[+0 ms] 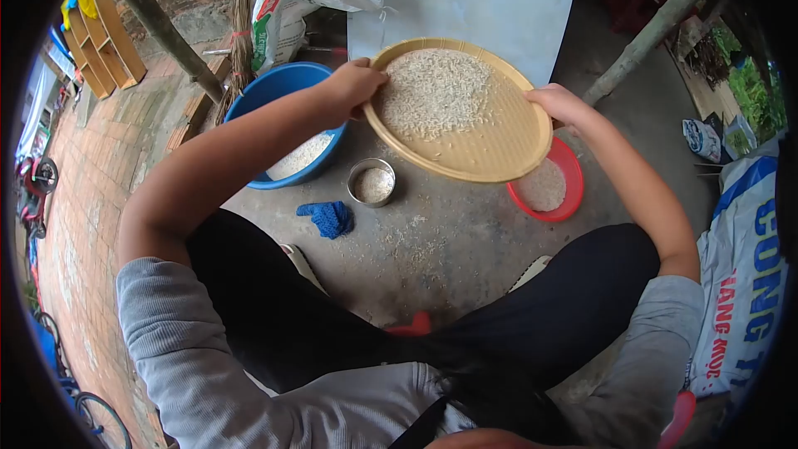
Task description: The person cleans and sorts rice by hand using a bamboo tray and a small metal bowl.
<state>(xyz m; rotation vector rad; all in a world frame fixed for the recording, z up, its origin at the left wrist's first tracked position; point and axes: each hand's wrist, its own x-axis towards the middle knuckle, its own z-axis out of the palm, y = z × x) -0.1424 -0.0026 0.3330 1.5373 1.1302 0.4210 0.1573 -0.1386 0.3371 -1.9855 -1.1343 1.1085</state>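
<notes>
A round, tan winnowing tray (499,150) is held up in front of me, tilted, over the floor. White rice grains (445,91) are heaped toward its far left part, with a few scattered on the bare weave. My left hand (356,86) grips the rim on the left side, fingers wrapped around it. On the opposite side my right hand (559,105) closes on the rim, its fingers partly hidden beneath. Below the tray, a red bowl (573,179) with rice stands at the right, and a blue basin (249,104) with rice at the left.
A small metal bowl (371,182) with grains and a blue cloth (328,219) are on the concrete floor. A white sack (283,25) stands behind the basin, a large printed sack (740,283) at my right. Wooden poles (657,29) rise on both sides.
</notes>
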